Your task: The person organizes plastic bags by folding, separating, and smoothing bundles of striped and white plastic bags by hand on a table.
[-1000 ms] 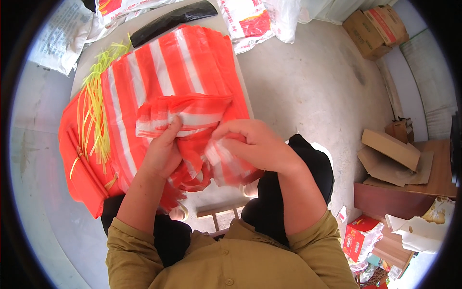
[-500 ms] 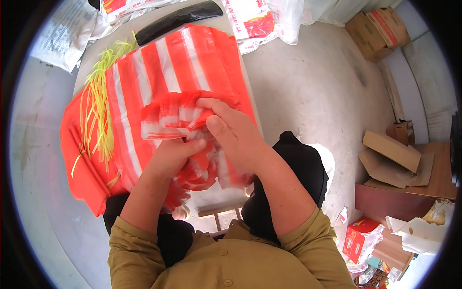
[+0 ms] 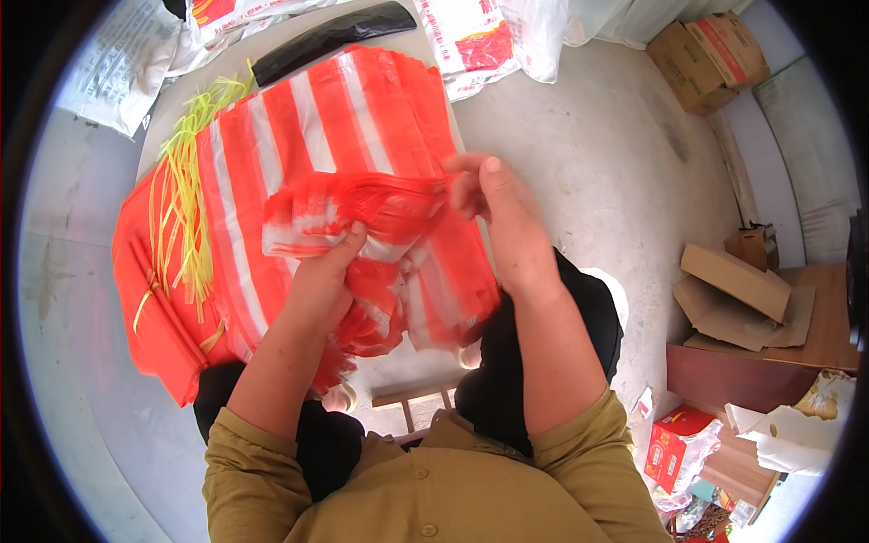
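Bundle (image 3: 385, 204): one, red and white, folded, gathered in front of the person above the lower part of the stack (image 3: 312, 118). Left hand (image 3: 321, 285) at its near edge, grasping: thumb pressed on top, fingers largely hidden beneath. Right hand (image 3: 498, 217) at its right end, thumb raised, fingers loosely bent; whether the fingertips touch or pinch the edge cannot be told.

Bundle, material: thin, glossy, plastic-looking film in many layers; edges fanned at left, pleats drawn toward the right. Loose, crumpled lengths of the same film hang below the left hand, slightly blurred.

Stack: flat sheets of like film, broad red bands alternating with narrower whitish ones; surface smooth, lightly creased.

Strips (image 3: 181, 217): yellow, narrow, ribbon-like, tangled, draped along the stack's left side.

Red film (image 3: 167, 312): plain, folded, left of the stack, overhanging at the lower left; a yellow tie around part of it.

Black roll (image 3: 335, 41): long, shiny, slightly curved, just beyond the stack's far edge.

Counter (image 3: 217, 63): pale, beneath the above. Packages (image 3: 480, 50), white and red, at its far side.

Floor (image 3: 579, 136): grey, smooth, marked with stains. Closed carton (image 3: 709, 61): brown, far right. Open carton (image 3: 733, 290): brown, flaps spread, on a wood-coloured surface at right. Red box (image 3: 668, 452): lower right, beside clear wrapping.
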Motion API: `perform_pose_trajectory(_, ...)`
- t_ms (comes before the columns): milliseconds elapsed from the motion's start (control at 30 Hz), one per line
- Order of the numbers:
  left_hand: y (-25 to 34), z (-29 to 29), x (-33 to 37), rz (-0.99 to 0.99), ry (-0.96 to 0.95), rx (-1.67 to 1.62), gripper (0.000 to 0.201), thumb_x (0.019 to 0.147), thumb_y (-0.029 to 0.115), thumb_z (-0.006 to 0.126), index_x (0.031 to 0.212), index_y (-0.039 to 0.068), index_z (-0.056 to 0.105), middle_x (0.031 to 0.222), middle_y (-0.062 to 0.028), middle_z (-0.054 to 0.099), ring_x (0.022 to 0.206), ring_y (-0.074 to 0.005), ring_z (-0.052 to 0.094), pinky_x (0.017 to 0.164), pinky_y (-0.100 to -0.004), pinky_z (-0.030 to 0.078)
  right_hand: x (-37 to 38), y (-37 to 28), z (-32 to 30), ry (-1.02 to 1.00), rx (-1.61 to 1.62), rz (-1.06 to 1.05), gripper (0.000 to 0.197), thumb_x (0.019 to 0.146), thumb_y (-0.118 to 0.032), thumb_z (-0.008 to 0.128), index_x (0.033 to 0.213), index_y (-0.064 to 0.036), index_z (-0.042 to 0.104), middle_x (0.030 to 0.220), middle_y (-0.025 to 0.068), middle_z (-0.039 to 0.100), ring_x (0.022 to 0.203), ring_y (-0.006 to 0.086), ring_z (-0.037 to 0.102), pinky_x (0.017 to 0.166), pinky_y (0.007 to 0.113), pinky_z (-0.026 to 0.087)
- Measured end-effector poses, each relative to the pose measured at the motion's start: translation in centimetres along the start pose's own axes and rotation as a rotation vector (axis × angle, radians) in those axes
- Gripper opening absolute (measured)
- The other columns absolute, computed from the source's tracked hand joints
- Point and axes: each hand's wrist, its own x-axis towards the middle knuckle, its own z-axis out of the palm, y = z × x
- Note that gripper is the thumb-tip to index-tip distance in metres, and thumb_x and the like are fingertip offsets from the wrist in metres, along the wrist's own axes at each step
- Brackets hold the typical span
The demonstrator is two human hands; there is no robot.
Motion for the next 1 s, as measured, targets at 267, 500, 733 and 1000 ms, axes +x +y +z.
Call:
perform_pose_trajectory(267,1.2,0.1,0.7,-0.032,0.035,-0.219,0.039,0.102,0.019,0.063,0.136,0.002,0.054,0.134,-0.0126,0.061,0.122,-0.0277,0.061,0.106,-0.0451,0.050,-1.7,3.0,-2.3,-0.056,-0.743,0.071,0.029,0.102,-0.022,0.053,0.124,-0.0041,0.058,0.120,0.0180,0.068,0.112,0.0361,0.063,0.096,0.043,0.050)
perform_pose_trajectory(500,1.2,-0.1,0.9,-0.047,0.036,-0.233,0.040,0.103,0.022,0.062,0.137,0.003,0.053,0.137,-0.0129,0.061,0.125,-0.0279,0.060,0.108,-0.0452,0.049,-1.9,2.6,-1.4,-0.140,-0.843,0.116,0.036,0.100,-0.023,0.056,0.131,-0.0057,0.053,0.126,0.0202,0.065,0.117,0.0400,0.061,0.098,0.047,0.049)
perform_pose_trajectory(733,1.2,-0.5,0.9,-0.047,-0.017,-0.230,0.040,0.103,0.021,0.062,0.137,0.003,0.053,0.136,-0.0131,0.062,0.124,-0.0283,0.060,0.107,-0.0459,0.049,-1.4,0.7,-0.8,-0.385,-0.646,0.268,0.033,0.096,-0.014,0.060,0.127,-0.0029,0.060,0.101,0.0134,0.069,0.094,0.0232,0.066,0.084,0.033,0.052)
perform_pose_trajectory(1000,1.3,-0.5,0.6,-0.050,-0.011,-0.159,0.041,0.103,0.021,0.062,0.137,0.002,0.053,0.134,-0.0133,0.062,0.123,-0.0279,0.061,0.105,-0.0455,0.050,-0.6,1.9,0.9,-0.258,-0.124,0.145,0.032,0.103,-0.013,0.054,0.132,-0.0025,0.064,0.110,0.0069,0.072,0.101,0.0131,0.064,0.088,0.028,0.051)
